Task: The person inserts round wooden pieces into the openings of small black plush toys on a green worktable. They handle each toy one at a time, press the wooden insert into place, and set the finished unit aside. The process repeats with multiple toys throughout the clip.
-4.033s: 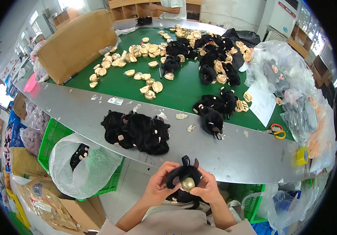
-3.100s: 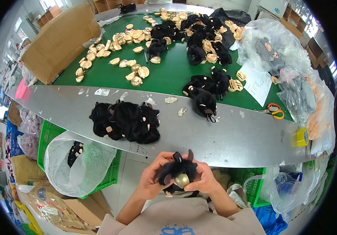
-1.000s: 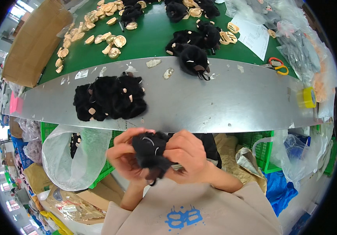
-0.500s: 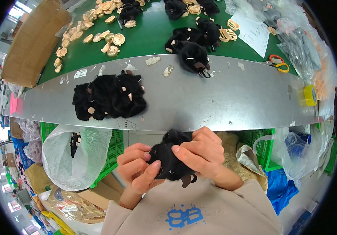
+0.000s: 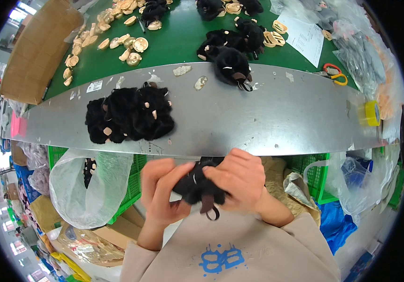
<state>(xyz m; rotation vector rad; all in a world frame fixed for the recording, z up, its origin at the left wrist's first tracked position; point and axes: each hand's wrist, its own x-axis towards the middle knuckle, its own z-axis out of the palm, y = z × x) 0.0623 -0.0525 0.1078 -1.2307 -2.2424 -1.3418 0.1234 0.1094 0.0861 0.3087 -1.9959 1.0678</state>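
Note:
Between my two hands, just off the near edge of the metal-topped table, is a black furry plush piece [image 5: 197,187] with a brown tab and a small dark loop hanging from its lower end. My left hand [image 5: 160,188] grips its left side between thumb and fingers. Curled over its right side, my right hand [image 5: 239,178] holds it with the thumb on top. Ahead to the left, several similar black plush pieces [image 5: 138,113] lie bunched on the metal. Another black plush piece [image 5: 231,66] rests farther back, its loop toward me.
Gold and beige plastic shells [image 5: 133,44] lie on the green surface [image 5: 178,44]. Orange-handled scissors [image 5: 332,74], a paper sheet [image 5: 301,40] and yellow tape [image 5: 372,113] are on the right. A cardboard sheet [image 5: 37,51] stands at left. Below the table sits a green crate [image 5: 138,176] with a plastic bag [image 5: 86,202].
The plush piece in my hands has been turned and bunched, its brown tab now pointing down toward me. My left hand has shifted its grip; my right hand stays close to its place.

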